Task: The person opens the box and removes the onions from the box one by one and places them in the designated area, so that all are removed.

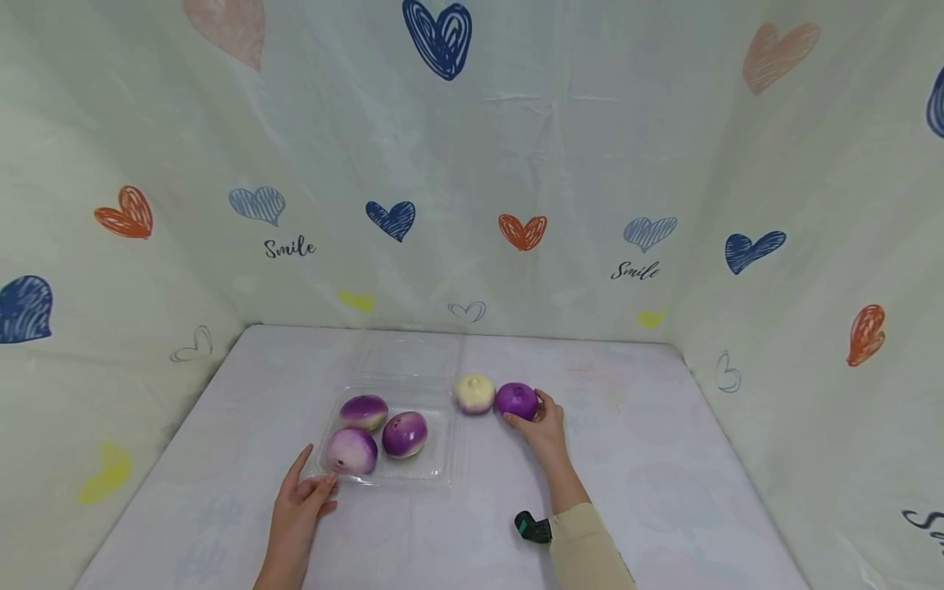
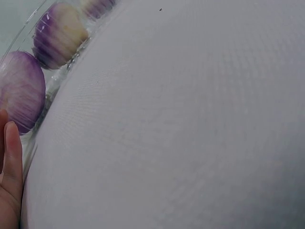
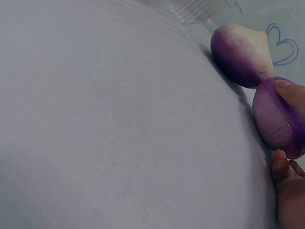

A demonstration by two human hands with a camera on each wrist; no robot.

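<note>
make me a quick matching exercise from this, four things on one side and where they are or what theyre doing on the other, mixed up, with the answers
Column 1
1. clear container
2. left hand
3. pale-topped bulb
4. right hand

Column 2
A. at the near left corner of the container
B. grips a purple bulb
C. has three purple-and-white bulbs inside it
D. sits between the container and the gripped bulb

Right pairs: 1-C, 2-A, 3-D, 4-B

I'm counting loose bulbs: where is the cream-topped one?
In the head view, the cream-topped bulb sits just right of the clear container, left of the purple bulb the right hand holds.
</note>
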